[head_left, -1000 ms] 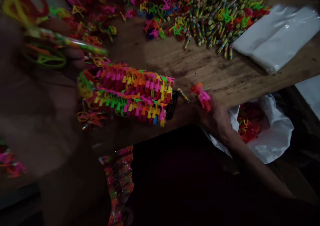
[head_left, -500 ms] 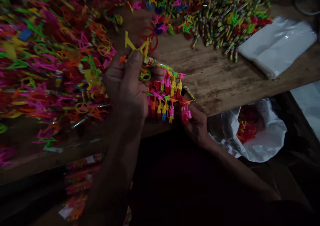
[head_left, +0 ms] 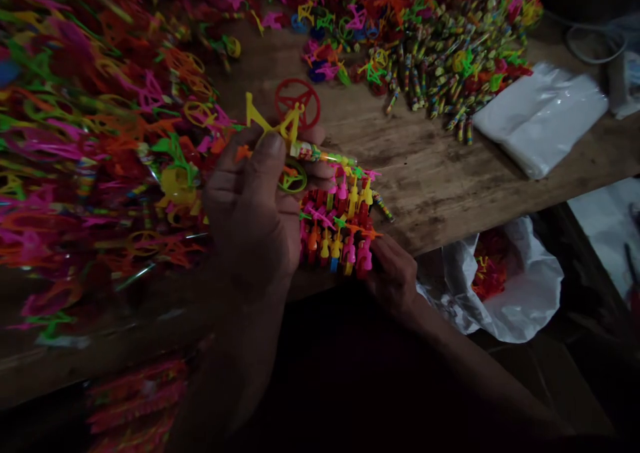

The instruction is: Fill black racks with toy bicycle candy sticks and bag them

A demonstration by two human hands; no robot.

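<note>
Dim wooden table (head_left: 415, 166) bears toy rows (head_left: 338, 223). At their right end, the right hand (head_left: 395, 269) has just brought in a pink piece (head_left: 364, 256), seemingly lengthening them; its grip is unclear. Upper left of them, the left hand (head_left: 250, 199) pinches a yellow frame (head_left: 286, 131).

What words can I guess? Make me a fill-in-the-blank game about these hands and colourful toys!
The left hand pinches an angular plastic toy frame coloured ____.
The higher round, spoked plastic wheel by that frame is ____.
In the picture, the right hand is at the ____ end (left or right) of the multicoloured plastic toy rows.
The flat, shiny white plastic packet lies on a brown tabletop made of ____.

Missing words: yellow; red; right; wood.
</note>
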